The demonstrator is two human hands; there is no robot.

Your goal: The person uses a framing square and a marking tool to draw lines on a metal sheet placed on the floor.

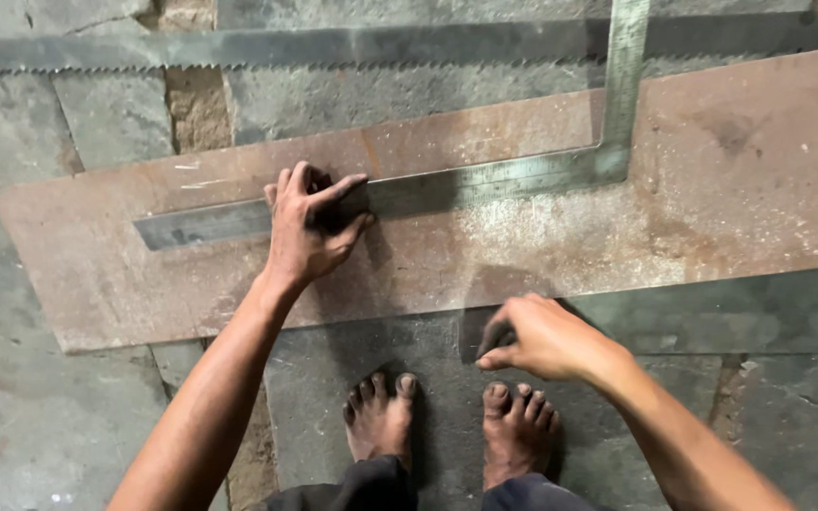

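Seen from above, a person squats on a stone floor [68,416], two bare feet [447,426] nearest the camera. Just beyond them the right hand [542,339] curls at the near edge of one rusty steel plate [731,189]; whether it pinches anything cannot be told. Farther on, the left hand [310,222] presses spread fingers on one steel square [447,189], whose long arm runs left-right across the plate, the short arm pointing away at the right. Beyond lies one saw blade [333,47].
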